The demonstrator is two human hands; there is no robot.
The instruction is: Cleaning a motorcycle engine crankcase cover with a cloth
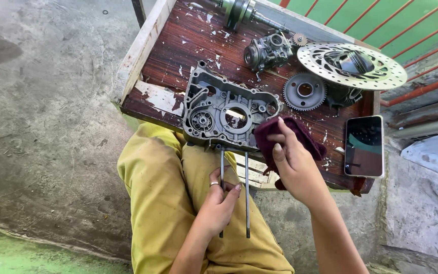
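Observation:
A grey metal engine case half (226, 112) lies at the near edge of a worn wooden table (178, 48), with two long steel studs (247, 195) sticking out toward my lap. My left hand (219, 203), a ring on one finger, grips the left stud. A maroon rag (287, 139) is in my right hand (292, 162), pressed against the case's right side near the round opening.
On the table behind the case lie a toothed gear (304, 91), a perforated brake disc (352, 65), a carburettor (268, 50), a crankshaft part (239, 11) and a small sprocket (299, 39). A phone (364, 146) rests at the table's right edge. Yellow trousers (160, 203), concrete floor, green railing beyond.

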